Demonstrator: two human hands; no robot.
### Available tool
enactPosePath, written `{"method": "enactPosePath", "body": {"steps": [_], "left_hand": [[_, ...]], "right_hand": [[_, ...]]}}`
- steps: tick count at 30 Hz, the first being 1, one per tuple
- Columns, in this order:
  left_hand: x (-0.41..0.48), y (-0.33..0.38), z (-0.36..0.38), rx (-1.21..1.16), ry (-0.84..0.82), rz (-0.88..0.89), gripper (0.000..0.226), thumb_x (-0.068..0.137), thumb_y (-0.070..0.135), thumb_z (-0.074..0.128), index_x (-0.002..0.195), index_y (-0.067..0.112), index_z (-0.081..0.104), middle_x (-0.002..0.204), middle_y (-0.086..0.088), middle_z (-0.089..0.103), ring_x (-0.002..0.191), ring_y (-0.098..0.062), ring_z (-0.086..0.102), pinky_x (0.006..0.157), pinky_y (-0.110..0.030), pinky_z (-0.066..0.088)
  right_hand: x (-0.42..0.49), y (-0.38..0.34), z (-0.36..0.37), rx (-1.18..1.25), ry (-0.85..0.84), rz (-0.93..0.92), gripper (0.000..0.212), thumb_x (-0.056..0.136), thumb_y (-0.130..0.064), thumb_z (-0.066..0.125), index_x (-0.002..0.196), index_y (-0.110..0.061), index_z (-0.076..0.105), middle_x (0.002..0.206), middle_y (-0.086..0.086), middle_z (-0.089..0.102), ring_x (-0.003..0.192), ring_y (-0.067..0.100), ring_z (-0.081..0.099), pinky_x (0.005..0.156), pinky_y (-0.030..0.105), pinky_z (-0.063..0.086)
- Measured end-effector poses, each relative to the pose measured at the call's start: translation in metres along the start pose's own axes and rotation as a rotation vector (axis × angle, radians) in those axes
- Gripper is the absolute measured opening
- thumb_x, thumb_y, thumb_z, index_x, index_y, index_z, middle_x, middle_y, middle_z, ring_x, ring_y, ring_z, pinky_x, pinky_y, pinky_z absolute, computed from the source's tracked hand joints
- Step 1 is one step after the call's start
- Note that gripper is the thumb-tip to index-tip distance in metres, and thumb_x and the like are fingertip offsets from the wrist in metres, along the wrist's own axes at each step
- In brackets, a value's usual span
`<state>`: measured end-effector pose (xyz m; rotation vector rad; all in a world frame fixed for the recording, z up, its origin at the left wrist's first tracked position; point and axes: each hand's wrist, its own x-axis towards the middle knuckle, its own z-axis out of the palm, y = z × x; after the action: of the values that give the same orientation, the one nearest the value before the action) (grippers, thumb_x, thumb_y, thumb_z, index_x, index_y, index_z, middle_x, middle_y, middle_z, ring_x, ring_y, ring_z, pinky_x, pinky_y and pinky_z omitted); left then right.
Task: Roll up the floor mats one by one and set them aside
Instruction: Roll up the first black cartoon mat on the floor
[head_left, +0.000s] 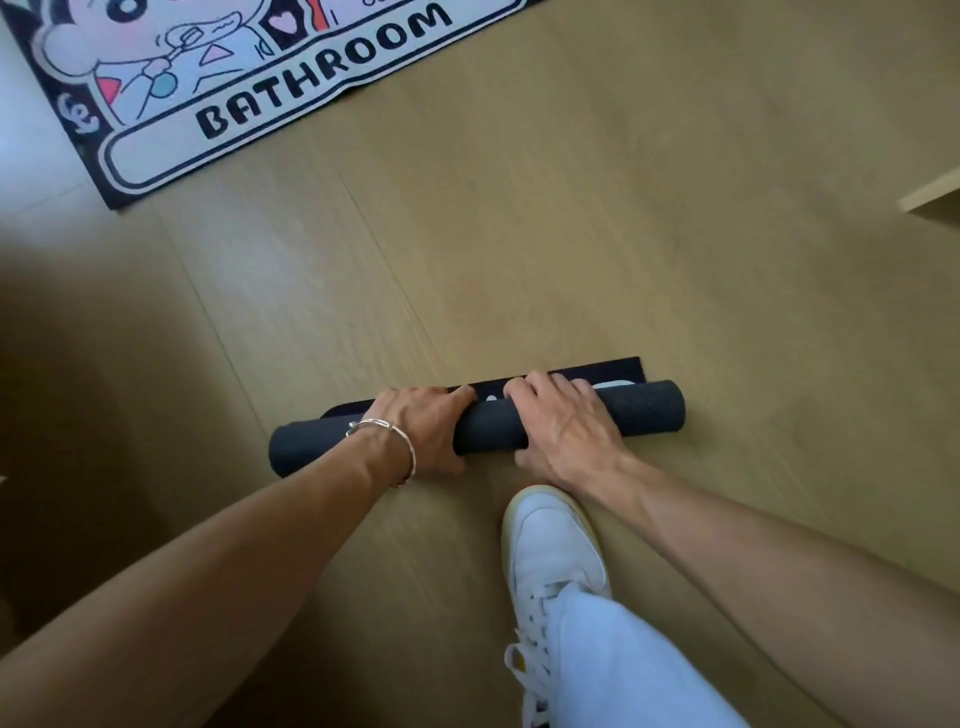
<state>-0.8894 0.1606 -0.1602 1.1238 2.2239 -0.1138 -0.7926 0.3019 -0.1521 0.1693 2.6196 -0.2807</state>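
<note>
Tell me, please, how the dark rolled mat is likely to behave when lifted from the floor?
The rolled mat curls into a tight tube, so it is probably floppy and may sag when lifted. Its free edge lies flat, so it could unroll unless gripped. Being round, it may roll on the smooth floor.

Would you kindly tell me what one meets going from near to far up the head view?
White sneaker → rolled mat, gripped by the left hand and right hand → the mat's unrolled strip → bare wooden floor → flat BATHROOM mat.
</note>
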Motion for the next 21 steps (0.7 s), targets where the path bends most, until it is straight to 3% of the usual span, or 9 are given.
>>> {"method": "enactPosePath", "body": {"steps": [2,4,7,9,13,16,18,21], "left_hand": [[-0.007,0.004,0.006,0.076,0.064,0.049,0.064,0.081,0.041,0.059,0.137,0.031,0.030,0.122,0.002,0.051,0.108,-0.023,0.054,0.083,-0.035,0.042],[-0.009,0.004,0.011,0.177,0.108,0.083,0.056,0.085,0.033,0.055,0.134,0.026,0.030,0.120,-0.001,0.048,0.108,-0.024,0.053,0.083,-0.037,0.041],[-0.003,-0.005,-0.003,0.117,0.081,0.040,0.042,0.085,0.034,0.056,0.121,0.023,0.038,0.109,-0.002,0.055,0.097,-0.024,0.057,0.077,-0.036,0.043],[-0.005,-0.005,-0.006,0.069,0.090,0.062,0.047,0.082,0.039,0.058,0.122,0.026,0.038,0.105,0.001,0.058,0.093,-0.023,0.059,0.074,-0.034,0.043],[-0.012,-0.002,0.009,0.265,0.346,0.214,0.072,0.063,0.039,0.075,0.122,0.024,0.036,0.092,-0.001,0.059,0.078,-0.024,0.060,0.065,-0.036,0.045],[-0.010,0.000,0.000,0.280,0.200,0.200,0.050,0.082,0.039,0.059,0.124,0.025,0.036,0.104,0.000,0.055,0.093,-0.023,0.057,0.072,-0.035,0.040],[-0.009,0.002,-0.007,0.204,0.129,0.166,0.042,0.083,0.039,0.056,0.119,0.024,0.041,0.105,0.000,0.057,0.094,-0.023,0.058,0.070,-0.033,0.040],[-0.003,-0.001,-0.014,0.040,-0.016,0.031,0.047,0.078,0.043,0.060,0.120,0.028,0.045,0.104,0.003,0.063,0.091,-0.022,0.062,0.071,-0.033,0.047]], "right_hand": [[0.005,0.004,-0.009,0.087,-0.133,0.024,0.049,0.074,-0.033,0.067,0.116,-0.020,0.047,0.111,0.001,0.055,0.100,0.023,0.054,0.083,0.035,0.041],[0.006,0.005,-0.017,0.185,-0.263,0.063,0.045,0.072,-0.039,0.065,0.109,-0.019,0.048,0.104,0.001,0.058,0.090,0.023,0.056,0.071,0.033,0.042],[0.000,-0.004,-0.009,0.079,-0.129,0.001,0.047,0.077,-0.040,0.066,0.114,-0.018,0.045,0.108,-0.001,0.056,0.098,0.023,0.055,0.081,0.034,0.040],[0.002,-0.004,-0.012,0.010,-0.072,-0.007,0.047,0.078,-0.035,0.068,0.114,-0.017,0.044,0.109,0.001,0.056,0.103,0.025,0.056,0.084,0.035,0.039],[0.008,0.007,-0.029,0.186,-0.354,0.095,0.039,0.069,-0.035,0.067,0.097,-0.016,0.049,0.090,0.001,0.060,0.080,0.025,0.059,0.062,0.032,0.044],[0.005,0.005,-0.026,0.386,-0.492,0.112,0.033,0.065,-0.033,0.067,0.090,-0.018,0.052,0.088,0.003,0.064,0.076,0.023,0.061,0.062,0.034,0.048],[0.001,0.004,-0.024,0.347,-0.424,0.108,0.040,0.067,-0.035,0.067,0.100,-0.020,0.050,0.097,0.000,0.060,0.085,0.022,0.060,0.070,0.035,0.047],[0.001,0.003,-0.022,0.047,-0.130,-0.018,0.049,0.075,-0.034,0.067,0.116,-0.020,0.043,0.109,-0.001,0.054,0.101,0.023,0.054,0.082,0.034,0.039]]}}
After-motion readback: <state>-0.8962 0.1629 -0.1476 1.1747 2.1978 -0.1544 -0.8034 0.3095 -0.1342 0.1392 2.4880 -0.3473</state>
